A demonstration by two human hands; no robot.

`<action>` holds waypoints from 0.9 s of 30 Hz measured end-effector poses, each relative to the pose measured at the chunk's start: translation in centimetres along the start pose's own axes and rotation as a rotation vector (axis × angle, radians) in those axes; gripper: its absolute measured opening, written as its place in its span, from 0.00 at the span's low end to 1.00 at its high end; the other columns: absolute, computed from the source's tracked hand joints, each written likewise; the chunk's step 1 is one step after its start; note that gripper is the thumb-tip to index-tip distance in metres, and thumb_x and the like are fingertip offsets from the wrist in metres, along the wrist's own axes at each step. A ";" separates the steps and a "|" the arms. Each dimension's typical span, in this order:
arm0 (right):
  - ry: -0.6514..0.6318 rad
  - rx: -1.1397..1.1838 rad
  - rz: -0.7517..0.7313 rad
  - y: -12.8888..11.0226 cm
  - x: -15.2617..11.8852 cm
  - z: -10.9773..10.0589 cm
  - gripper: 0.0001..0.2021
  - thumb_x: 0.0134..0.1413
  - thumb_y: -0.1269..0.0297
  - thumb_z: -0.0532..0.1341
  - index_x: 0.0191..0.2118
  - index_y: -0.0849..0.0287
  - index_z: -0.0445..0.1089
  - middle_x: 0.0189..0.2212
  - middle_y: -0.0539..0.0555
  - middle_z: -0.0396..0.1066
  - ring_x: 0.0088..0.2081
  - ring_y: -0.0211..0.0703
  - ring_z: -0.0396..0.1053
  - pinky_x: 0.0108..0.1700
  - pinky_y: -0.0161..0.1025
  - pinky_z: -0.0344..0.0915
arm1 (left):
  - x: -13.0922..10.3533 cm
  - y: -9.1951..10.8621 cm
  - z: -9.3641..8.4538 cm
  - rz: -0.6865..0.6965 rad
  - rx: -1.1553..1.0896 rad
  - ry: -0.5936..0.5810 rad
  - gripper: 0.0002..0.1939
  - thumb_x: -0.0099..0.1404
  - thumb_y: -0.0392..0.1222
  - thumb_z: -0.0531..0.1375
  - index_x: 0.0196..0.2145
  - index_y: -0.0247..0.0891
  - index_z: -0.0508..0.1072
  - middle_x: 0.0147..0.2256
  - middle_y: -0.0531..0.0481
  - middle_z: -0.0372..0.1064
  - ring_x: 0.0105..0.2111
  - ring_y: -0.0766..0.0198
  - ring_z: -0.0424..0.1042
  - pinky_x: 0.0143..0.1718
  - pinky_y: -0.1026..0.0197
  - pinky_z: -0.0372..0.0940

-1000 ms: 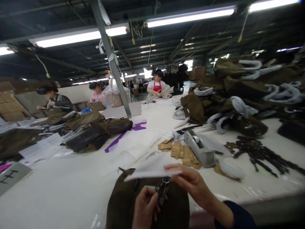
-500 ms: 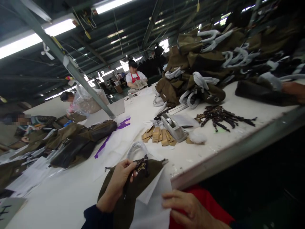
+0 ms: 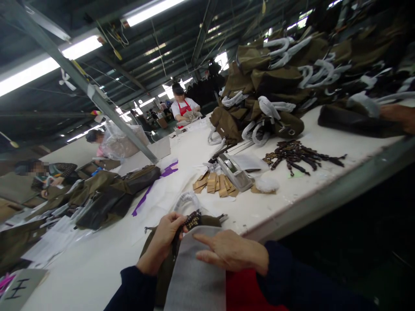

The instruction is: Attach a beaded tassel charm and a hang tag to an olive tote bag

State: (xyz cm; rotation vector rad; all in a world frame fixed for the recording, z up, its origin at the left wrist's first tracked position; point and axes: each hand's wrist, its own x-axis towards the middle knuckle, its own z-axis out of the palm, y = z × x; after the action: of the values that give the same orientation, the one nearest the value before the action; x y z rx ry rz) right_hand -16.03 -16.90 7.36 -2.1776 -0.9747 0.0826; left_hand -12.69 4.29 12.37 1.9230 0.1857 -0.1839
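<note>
I work at a long white worktable (image 3: 97, 259) in a large factory hall. Bright fluorescent tube lights (image 3: 48, 65) hang from the dark steel-trussed ceiling (image 3: 181, 34), and a slanted grey metal post (image 3: 106, 112) rises from the table. Far windows (image 3: 223, 58) glow with daylight. Seated workers line the table's left side.

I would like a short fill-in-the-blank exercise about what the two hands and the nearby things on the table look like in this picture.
1. The left hand pinches a dark patterned strap on the ____-coloured bag.
2. The right hand lies flat on a sheet of ____ paper.
3. The brown card tags lie beside a grey tape ____.
4. A person at the table's far end wears a ____ apron.

Missing words: olive; white; dispenser; red
</note>
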 end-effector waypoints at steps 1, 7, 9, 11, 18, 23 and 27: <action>-0.026 -0.049 0.004 0.4 0.8 0.4 0.25 0.65 0.47 0.51 0.59 0.55 0.65 0.36 0.60 0.77 0.35 0.53 0.75 0.35 0.42 0.66 | 0.1 0.1 0.0 0.004 0.002 -0.002 0.16 0.56 0.50 0.65 0.27 0.35 0.68 0.18 0.52 0.70 0.13 0.73 0.60 0.16 0.71 0.51; -0.014 -0.236 0.049 1.6 4.6 3.8 0.24 0.59 0.51 0.59 0.56 0.60 0.66 0.37 0.65 0.77 0.37 0.61 0.76 0.35 0.47 0.69 | 1.1 0.5 -0.2 0.021 0.023 -0.035 0.14 0.57 0.47 0.64 0.26 0.34 0.68 0.18 0.51 0.71 0.13 0.73 0.61 0.16 0.71 0.50; 0.008 -0.264 0.046 1.5 5.2 4.1 0.22 0.58 0.53 0.61 0.53 0.60 0.68 0.38 0.64 0.77 0.39 0.60 0.76 0.37 0.47 0.69 | 1.1 0.4 -0.2 0.022 0.027 -0.033 0.14 0.57 0.48 0.64 0.26 0.34 0.68 0.18 0.50 0.71 0.13 0.72 0.61 0.16 0.71 0.50; 0.039 -0.261 0.043 1.6 5.3 4.0 0.19 0.58 0.56 0.62 0.52 0.58 0.69 0.39 0.62 0.77 0.40 0.57 0.75 0.39 0.46 0.69 | 0.6 -0.2 0.0 0.010 0.017 -0.007 0.15 0.56 0.49 0.65 0.27 0.34 0.69 0.19 0.51 0.71 0.13 0.72 0.61 0.15 0.71 0.50; 0.237 0.033 0.015 4.2 2.9 4.2 0.03 0.59 0.69 0.61 0.38 0.57 0.73 0.36 0.52 0.73 0.40 0.42 0.71 0.43 0.36 0.65 | -2.6 -5.9 3.0 0.030 -0.299 0.150 0.18 0.57 0.53 0.66 0.28 0.34 0.69 0.21 0.55 0.69 0.16 0.74 0.60 0.18 0.71 0.52; 0.434 -0.130 0.187 5.4 2.2 3.2 0.14 0.52 0.65 0.68 0.44 0.59 0.70 0.42 0.56 0.68 0.46 0.49 0.64 0.49 0.43 0.63 | -3.2 -6.7 3.7 0.011 -0.285 0.148 0.17 0.58 0.52 0.65 0.29 0.34 0.69 0.21 0.55 0.68 0.16 0.74 0.59 0.18 0.71 0.50; 0.350 -0.278 0.197 5.3 3.1 2.5 0.13 0.49 0.60 0.71 0.40 0.57 0.71 0.40 0.54 0.67 0.44 0.51 0.61 0.46 0.45 0.61 | -3.0 -6.2 3.2 0.001 -0.254 0.119 0.17 0.60 0.52 0.64 0.30 0.34 0.69 0.20 0.54 0.69 0.15 0.74 0.60 0.18 0.71 0.50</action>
State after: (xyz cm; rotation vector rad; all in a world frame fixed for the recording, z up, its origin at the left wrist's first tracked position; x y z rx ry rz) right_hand -11.34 -15.65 2.80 -2.4282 -0.6004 -0.3498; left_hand -17.06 3.34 6.23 1.6820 0.2744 -0.0416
